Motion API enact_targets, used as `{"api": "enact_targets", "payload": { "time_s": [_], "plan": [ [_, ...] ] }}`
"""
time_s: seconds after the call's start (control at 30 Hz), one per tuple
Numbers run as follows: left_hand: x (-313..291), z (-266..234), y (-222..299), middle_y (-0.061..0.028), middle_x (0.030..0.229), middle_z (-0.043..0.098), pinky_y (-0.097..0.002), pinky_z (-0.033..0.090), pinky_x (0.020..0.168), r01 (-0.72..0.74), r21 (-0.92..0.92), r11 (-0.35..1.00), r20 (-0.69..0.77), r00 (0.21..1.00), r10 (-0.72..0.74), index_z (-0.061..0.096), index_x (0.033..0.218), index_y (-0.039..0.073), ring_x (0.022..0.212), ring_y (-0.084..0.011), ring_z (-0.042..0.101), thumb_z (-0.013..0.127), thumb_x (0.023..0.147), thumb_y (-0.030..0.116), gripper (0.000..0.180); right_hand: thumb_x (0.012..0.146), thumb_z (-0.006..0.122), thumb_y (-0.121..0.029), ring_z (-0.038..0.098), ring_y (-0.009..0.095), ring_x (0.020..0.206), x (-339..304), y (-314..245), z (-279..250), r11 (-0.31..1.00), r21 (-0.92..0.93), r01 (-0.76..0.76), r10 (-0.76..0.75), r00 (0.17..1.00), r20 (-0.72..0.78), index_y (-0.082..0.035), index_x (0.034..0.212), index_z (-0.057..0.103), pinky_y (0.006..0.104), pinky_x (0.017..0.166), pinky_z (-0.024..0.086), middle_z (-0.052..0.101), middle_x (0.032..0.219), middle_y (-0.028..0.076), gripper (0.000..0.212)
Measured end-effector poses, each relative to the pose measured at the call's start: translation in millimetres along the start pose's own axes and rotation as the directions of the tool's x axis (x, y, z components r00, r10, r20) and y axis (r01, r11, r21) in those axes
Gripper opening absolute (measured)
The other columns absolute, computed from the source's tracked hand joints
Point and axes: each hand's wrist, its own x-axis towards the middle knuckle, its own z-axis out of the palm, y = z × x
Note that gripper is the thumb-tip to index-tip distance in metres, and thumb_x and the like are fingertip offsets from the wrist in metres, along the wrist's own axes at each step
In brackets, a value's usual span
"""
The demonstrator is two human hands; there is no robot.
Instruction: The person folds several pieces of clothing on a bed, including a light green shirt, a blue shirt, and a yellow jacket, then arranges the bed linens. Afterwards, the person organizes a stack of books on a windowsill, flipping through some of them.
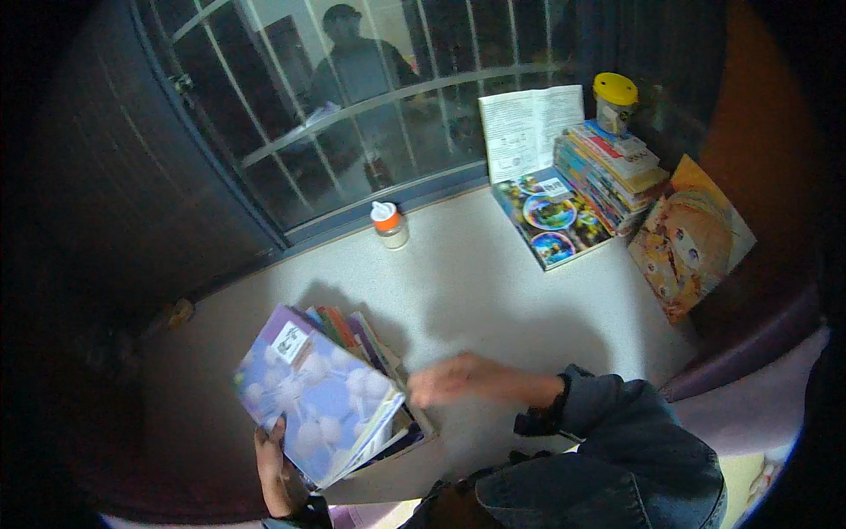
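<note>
My left hand [275, 467] grips a purple-blue book [322, 397] by its near left edge, thumb on the cover and fingers out of sight beneath. The book lies tilted over several other books [357, 331], whose edges stick out behind it and to its right. Near the right side of this pile is my right hand [476, 379], smeared by motion, so its fingers cannot be read. I see nothing plainly held in it.
A jar with an orange and white lid [388, 225] stands by the barred window. At the back right are a bubble-patterned book [555, 220], an open printed booklet [529, 132], a stack of books [612, 172] topped by a yellow-lidded tub [615, 101], and a leaning picture [692, 238].
</note>
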Motion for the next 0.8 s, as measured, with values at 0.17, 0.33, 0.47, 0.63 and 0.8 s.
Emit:
{"api": "enact_targets", "payload": {
  "time_s": [0.17,0.33,0.47,0.63,0.8],
  "plan": [
    [10,-37,-25,-0.0141,0.11,0.057,-0.0338,0.05,0.079,-0.042,0.033,0.999,-0.044,0.998,0.043,0.042,0.123,-0.006,0.092,-0.0225,0.059,0.058,0.088,0.01,0.042,0.086,0.051,-0.017,0.057,0.023,0.09,-82,78,-133,0.769,0.601,0.219,0.438,0.504,-0.745,-0.008,0.101,0.055,0.0366,0.084,0.045,0.058,0.096,0.01,0.018],
    [12,-35,-29,-0.0151,0.112,0.057,-0.0352,0.05,0.08,-0.052,0.036,0.998,-0.057,0.997,0.054,0.041,0.123,-0.006,0.095,-0.0227,0.059,0.06,0.088,0.012,0.044,0.08,0.055,-0.015,0.056,0.023,0.077,-117,102,-215,0.621,0.6,0.505,0.731,-0.096,-0.676,-0.005,0.087,0.051,0.0374,0.067,0.049,0.053,0.086,0.009,0.013],
    [13,-32,-29,-0.0155,0.112,0.056,-0.0359,0.05,0.082,-0.064,0.032,0.997,-0.042,0.997,0.066,0.041,0.124,-0.006,0.097,-0.0233,0.058,0.061,0.087,0.013,0.046,0.078,0.059,-0.013,0.056,0.023,0.082,-119,94,-237,0.502,0.596,0.626,0.804,-0.085,-0.588,-0.004,0.098,0.05,0.0433,0.074,0.048,0.051,0.094,0.009,0.024],
    [16,-37,-33,-0.0147,0.111,0.057,-0.0348,0.048,0.082,-0.08,0.014,0.997,-0.041,0.996,0.08,0.041,0.124,-0.006,0.097,-0.023,0.058,0.062,0.087,0.014,0.048,0.077,0.061,-0.014,0.054,0.024,0.078,-119,84,-243,0.509,0.621,0.597,0.819,-0.113,-0.563,-0.004,0.099,0.048,0.0413,0.074,0.047,0.05,0.094,0.011,0.028],
    [14,-34,-34,-0.0135,0.108,0.058,-0.0332,0.048,0.078,-0.113,0.021,0.993,-0.047,0.992,0.114,0.043,0.123,-0.006,0.093,-0.0219,0.058,0.063,0.086,0.016,0.048,0.075,0.064,-0.019,0.055,0.026,0.077,-123,82,-244,0.483,0.614,0.624,0.829,-0.101,-0.55,-0.002,0.097,0.047,0.0398,0.073,0.047,0.052,0.089,0.011,0.032]
  ]
}}
